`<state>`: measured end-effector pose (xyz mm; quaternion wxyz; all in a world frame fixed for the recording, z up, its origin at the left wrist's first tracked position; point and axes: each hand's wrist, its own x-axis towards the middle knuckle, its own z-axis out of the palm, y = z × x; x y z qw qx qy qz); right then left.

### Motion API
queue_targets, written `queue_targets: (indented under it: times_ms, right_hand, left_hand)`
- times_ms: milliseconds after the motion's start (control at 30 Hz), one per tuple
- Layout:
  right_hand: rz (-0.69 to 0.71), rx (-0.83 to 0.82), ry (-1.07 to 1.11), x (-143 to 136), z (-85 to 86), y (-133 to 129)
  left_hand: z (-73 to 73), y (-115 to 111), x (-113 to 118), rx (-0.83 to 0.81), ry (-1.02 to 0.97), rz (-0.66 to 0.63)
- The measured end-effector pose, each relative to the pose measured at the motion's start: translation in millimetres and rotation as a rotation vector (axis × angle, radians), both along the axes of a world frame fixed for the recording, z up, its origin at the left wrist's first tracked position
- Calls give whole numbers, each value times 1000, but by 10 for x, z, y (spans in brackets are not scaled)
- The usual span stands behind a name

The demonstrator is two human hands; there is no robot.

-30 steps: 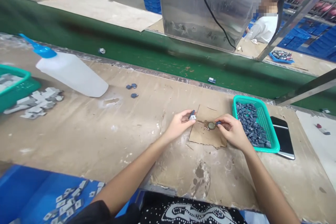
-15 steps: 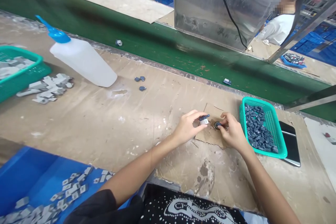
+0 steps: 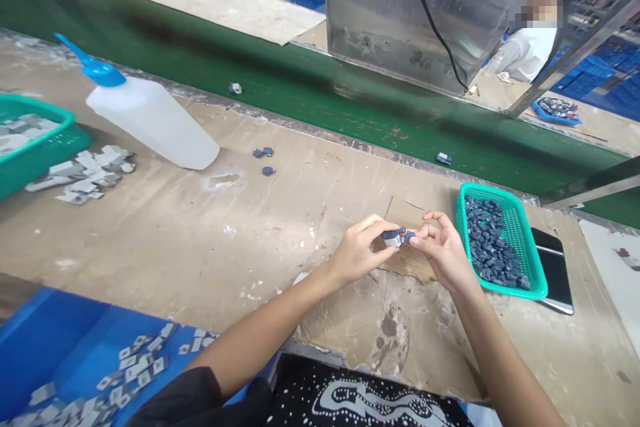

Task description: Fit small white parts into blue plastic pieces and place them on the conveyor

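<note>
My left hand (image 3: 361,248) pinches a small grey and dark blue piece (image 3: 392,238) between thumb and fingers. Against its right side, my right hand (image 3: 443,245) holds a small dark blue part (image 3: 409,237) between thumb and forefinger; the two pieces meet or nearly meet. Both hands are above a brown cardboard sheet (image 3: 400,210) on the bench. Right of my right hand stands a green basket (image 3: 539,273) full of dark blue parts. Several loose dark blue parts (image 3: 269,171) lie on the bench, left of my hands.
A white bottle (image 3: 155,121) with a blue nozzle lies at the left, near grey pieces (image 3: 95,173) and another green basket (image 3: 37,155). A blue bin (image 3: 65,327) holds grey pieces. A black phone-like object (image 3: 555,267) is beside the right basket. Green belt (image 3: 310,90) behind; a person beyond.
My right hand has lifted its dark blue part off the cardboard and brought it left against the piece in my left hand. Small pieces on the green belt have shifted right.
</note>
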<state>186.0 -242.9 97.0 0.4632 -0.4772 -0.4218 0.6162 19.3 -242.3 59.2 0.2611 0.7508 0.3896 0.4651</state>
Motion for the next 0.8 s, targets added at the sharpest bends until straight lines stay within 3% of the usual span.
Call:
queue_targets:
  times_ms: [533,800]
  right_hand:
    - [2,77,-58,-66,-32,-71]
    - [-6,82,-105,-54,-51,-101]
  left_hand:
    - [-20,-23,-46,257,85,23]
    - [-53,-13,-46,270,119,-7]
